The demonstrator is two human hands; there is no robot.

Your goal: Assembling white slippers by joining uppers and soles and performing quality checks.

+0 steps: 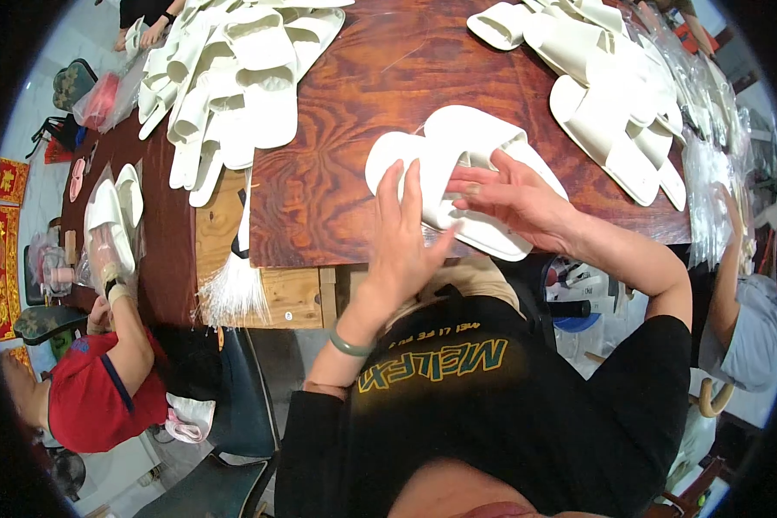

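A pair of white slippers with broad straps lies in front of me by the table's near edge. My left hand (401, 246) rests against the left slipper (393, 154), its fingers stretched upward and the thumb apart. My right hand (527, 203) is beside the strap of the right slipper (475, 128), fingers curved and apart with nothing visible between them. Part of each slipper is hidden behind my hands. A green bangle (351, 347) circles my left wrist.
White slippers are heaped at the far left (259, 78) and the right (613, 112) of the wooden table (363, 86). White strands (237, 289) hang at its left corner. A person in red (104, 393) handles bagged slippers; another person's arm (728, 250) is at right, near clear bags (708, 173).
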